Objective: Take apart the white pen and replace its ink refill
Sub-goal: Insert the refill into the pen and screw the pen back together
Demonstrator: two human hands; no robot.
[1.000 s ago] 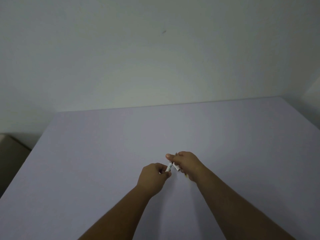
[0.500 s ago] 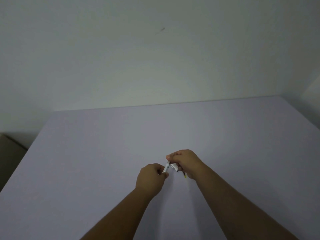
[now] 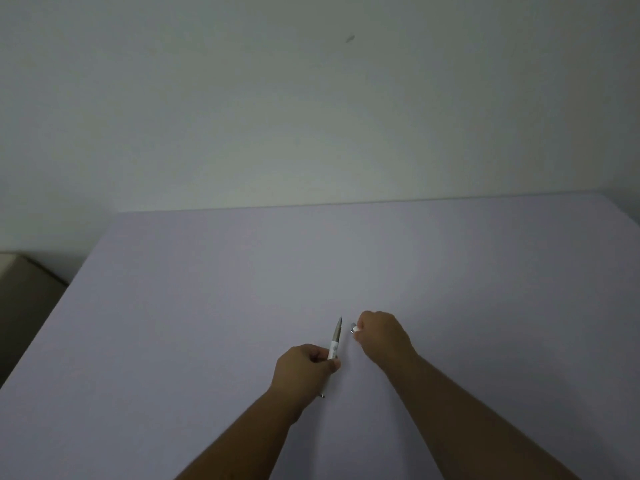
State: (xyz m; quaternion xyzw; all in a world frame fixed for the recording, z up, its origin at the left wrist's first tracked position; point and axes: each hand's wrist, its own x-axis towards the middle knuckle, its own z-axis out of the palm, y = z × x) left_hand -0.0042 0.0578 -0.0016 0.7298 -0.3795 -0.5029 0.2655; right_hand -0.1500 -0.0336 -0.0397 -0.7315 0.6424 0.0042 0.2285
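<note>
My left hand (image 3: pixel 304 367) grips the white pen (image 3: pixel 334 344) by its lower barrel, with the grey tip section pointing up and away from me. The pen's rear end pokes out below the hand. My right hand (image 3: pixel 381 332) is closed a short way to the right of the pen tip, apart from it. A small white and silver piece (image 3: pixel 354 328) sticks out from its fingers; most of that piece is hidden in the fist. Both hands hover over the pale lilac table (image 3: pixel 207 323).
The table's far edge meets a plain white wall (image 3: pixel 311 116). A brown box-like object (image 3: pixel 24 299) sits beyond the table's left edge, lower than the tabletop.
The hands were together on the pen; now they have pulled apart. The left hand keeps the pen body, the right hand has come away to the right with a small piece.
</note>
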